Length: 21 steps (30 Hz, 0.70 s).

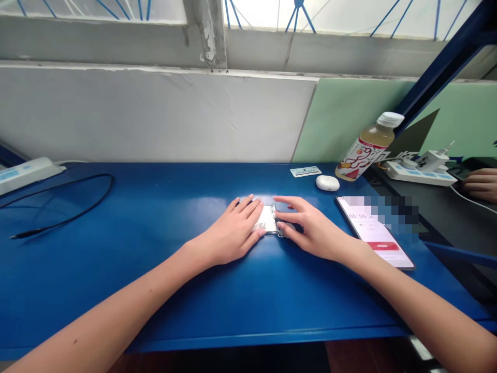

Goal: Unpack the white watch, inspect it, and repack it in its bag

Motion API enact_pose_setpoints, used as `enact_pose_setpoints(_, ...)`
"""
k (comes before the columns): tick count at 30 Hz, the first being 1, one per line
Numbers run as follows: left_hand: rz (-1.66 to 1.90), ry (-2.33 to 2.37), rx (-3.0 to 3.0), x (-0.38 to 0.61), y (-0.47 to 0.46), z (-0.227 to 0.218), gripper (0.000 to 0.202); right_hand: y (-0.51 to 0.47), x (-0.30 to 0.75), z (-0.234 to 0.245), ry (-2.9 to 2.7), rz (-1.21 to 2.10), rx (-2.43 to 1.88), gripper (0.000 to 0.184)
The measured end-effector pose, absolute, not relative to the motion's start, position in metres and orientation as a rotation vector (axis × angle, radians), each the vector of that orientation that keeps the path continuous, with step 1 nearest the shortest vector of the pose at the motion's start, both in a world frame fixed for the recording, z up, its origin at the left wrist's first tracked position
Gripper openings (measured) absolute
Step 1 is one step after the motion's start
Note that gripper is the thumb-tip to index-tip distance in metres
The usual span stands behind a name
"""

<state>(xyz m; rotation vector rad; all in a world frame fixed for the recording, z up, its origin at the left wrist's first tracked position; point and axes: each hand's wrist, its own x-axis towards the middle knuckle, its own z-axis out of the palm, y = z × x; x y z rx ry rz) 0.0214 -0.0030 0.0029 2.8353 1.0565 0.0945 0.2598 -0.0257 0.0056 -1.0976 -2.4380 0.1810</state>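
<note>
A small white flat item point(268, 218) with a shiny, crinkled silvery right edge lies on the blue desk point(163, 290); its exact kind is unclear. My left hand point(236, 233) rests flat over its left part, fingers stretched out and thumb along the near edge. At the item's right side is my right hand point(310, 225), with fingers spread around the silvery edge. Whether its fingertips touch that edge cannot be made out. Part of the item is hidden under my left fingers.
Right of my hands lie a phone point(368, 228), a white earbud case point(327, 183) and a printed card point(306, 171). A drink bottle point(365, 150) leans at the back right, near a power strip point(419, 173). A black cable point(89, 177) curves at left. Another person's hand point(481, 184) shows far right.
</note>
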Motion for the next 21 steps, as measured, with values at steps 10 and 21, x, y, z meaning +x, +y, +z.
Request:
enact_pose_setpoints(10,0.062,1.049,2.835,0.025,-0.005,0.005,0.058,-0.033,0.247,-0.001,-2.547,-0.045,-1.003,0.025)
enact_pose_setpoints(21,0.047,1.037,2.885,0.027,-0.005,0.002,0.053,-0.022,0.251,-0.007,-2.436,0.315,-0.838,0.026)
